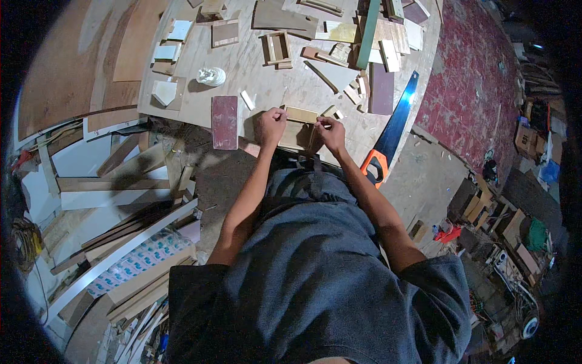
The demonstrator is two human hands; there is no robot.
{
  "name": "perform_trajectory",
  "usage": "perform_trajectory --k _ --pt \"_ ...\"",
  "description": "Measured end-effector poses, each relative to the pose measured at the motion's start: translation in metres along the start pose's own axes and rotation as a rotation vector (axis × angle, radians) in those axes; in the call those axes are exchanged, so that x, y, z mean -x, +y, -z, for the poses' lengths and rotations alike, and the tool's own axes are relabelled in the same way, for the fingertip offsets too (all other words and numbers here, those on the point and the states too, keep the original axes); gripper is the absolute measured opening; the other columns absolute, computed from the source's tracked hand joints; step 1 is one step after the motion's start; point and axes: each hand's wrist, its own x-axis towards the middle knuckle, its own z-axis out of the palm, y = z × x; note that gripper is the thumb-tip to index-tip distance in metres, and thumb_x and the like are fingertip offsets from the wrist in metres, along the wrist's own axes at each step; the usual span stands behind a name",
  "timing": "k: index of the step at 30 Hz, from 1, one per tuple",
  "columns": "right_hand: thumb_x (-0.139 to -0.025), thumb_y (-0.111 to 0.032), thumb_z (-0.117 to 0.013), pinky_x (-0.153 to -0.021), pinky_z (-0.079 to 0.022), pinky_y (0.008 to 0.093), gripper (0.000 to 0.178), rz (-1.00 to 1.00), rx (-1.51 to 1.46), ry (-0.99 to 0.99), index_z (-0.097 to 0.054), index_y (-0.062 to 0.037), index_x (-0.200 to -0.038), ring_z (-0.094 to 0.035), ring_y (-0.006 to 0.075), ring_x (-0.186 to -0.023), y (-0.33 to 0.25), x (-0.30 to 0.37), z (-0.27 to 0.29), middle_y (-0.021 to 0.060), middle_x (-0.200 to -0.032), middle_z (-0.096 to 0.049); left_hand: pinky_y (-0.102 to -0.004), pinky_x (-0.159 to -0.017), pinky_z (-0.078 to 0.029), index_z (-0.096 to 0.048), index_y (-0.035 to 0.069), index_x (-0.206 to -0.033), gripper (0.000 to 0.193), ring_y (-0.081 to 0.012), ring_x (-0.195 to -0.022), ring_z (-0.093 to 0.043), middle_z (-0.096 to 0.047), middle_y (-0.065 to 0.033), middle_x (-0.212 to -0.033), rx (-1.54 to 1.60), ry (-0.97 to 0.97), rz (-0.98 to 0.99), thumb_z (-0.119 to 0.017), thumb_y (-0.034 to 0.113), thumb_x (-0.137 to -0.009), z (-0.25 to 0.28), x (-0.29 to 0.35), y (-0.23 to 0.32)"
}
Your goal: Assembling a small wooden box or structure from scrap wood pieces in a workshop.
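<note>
At the near edge of the worktable lies a small, shallow wooden box [296, 134], with a light strip along its far side. My left hand [273, 126] is closed in a pinch at the box's far left corner. On the opposite side, my right hand [330, 133] pinches at the far right corner. Whether a tiny piece sits between either set of fingertips is too small to make out. Left of my left hand are a dark red board [225, 122] and a short white strip [247, 100]. Small wood offcuts [331, 111] lie just beyond my right hand.
A handsaw [394, 124] with an orange handle lies along the table's right edge. Farther back are a white bottle [211, 76], an open wooden frame [277, 50], a green strip [368, 36] and several scraps. Stacked boards [115, 182] crowd the floor at left.
</note>
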Motion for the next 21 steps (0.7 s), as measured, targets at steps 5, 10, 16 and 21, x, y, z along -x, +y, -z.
perform_trajectory --k 5,10,16,21 --pt "-0.086 -0.026 -0.071 -0.075 -0.053 0.0311 0.033 0.001 0.035 -0.029 -0.071 0.0006 -0.106 -0.069 0.0178 -0.081 -0.003 0.0 0.001 0.013 -0.089 -0.073 -0.0298 -0.058 -0.05 -0.072 0.003 -0.088 0.013 -0.0158 -0.063 -0.067 -0.072 -0.0108 -0.076 -0.092 -0.022 0.015 -0.074 0.015 -0.082 0.002 0.0 -0.002" --pt "-0.086 -0.025 -0.07 -0.074 -0.054 0.0312 0.033 0.021 0.049 -0.008 -0.071 0.0001 -0.107 -0.069 0.0176 -0.079 -0.001 0.001 0.001 0.0134 -0.089 -0.073 -0.0325 -0.059 -0.051 -0.073 0.004 -0.088 0.014 -0.0193 -0.064 -0.068 -0.072 -0.011 -0.076 -0.123 -0.025 0.007 -0.074 0.017 -0.081 0.004 0.004 0.008" --pt "-0.086 -0.023 -0.069 -0.069 -0.054 0.031 0.031 0.022 0.06 -0.033 -0.072 -0.0002 -0.107 -0.069 0.0165 -0.076 -0.002 0.0 0.001 0.0126 -0.087 -0.073 -0.0317 -0.061 -0.052 -0.072 0.003 -0.087 0.012 -0.0186 -0.065 -0.068 -0.072 -0.0107 -0.076 -0.087 -0.027 0.011 -0.074 0.013 -0.08 0.003 0.002 0.0" --pt "-0.086 -0.021 -0.069 -0.069 -0.053 0.0298 0.029 0.031 0.055 -0.018 -0.072 -0.0013 -0.107 -0.067 0.0133 -0.074 0.006 -0.003 0.001 0.0093 -0.083 -0.073 -0.0306 -0.061 -0.051 -0.069 0.002 -0.087 0.011 -0.017 -0.066 -0.067 -0.071 -0.0101 -0.076 -0.013 -0.004 0.041 -0.075 0.009 -0.08 0.0 -0.001 -0.004"
